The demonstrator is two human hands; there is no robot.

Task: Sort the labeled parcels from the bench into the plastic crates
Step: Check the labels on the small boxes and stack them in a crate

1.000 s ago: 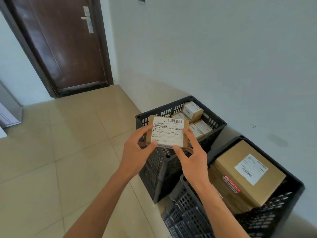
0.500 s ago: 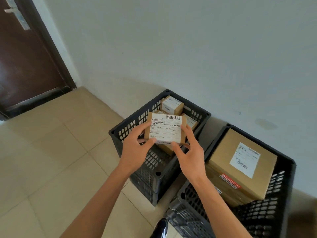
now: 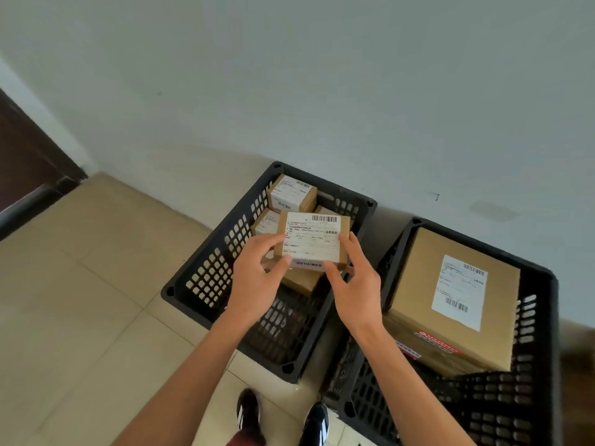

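The small parcel (image 3: 311, 240) is held label up in the air, over the middle of the left crate (image 3: 206, 278) and above the other small boxes (image 3: 291, 194) lying in it. The left hand (image 3: 254, 281) pinches its near left corner between thumb and fingers, and the right hand (image 3: 354, 284) pinches its near right corner the same way; neither palm is under it. The main risk is that hold: with the weight hanging beyond the fingertips, the parcel could tip forward and slip free if one hand lets go early. Dropped from this height it would likely land on the uneven boxes below, bounce or roll label down, or lodge on edge against the crate wall. The other risk is a wrong sort, since the right crate (image 3: 531, 365), holding a large box (image 3: 457, 294), stands just beside the first and a hasty read of the label could send it to the wrong one. The person's shoes (image 3: 248, 410) stand close to both crates on the tiled floor (image 3: 80, 300), so a stumble is possible too.
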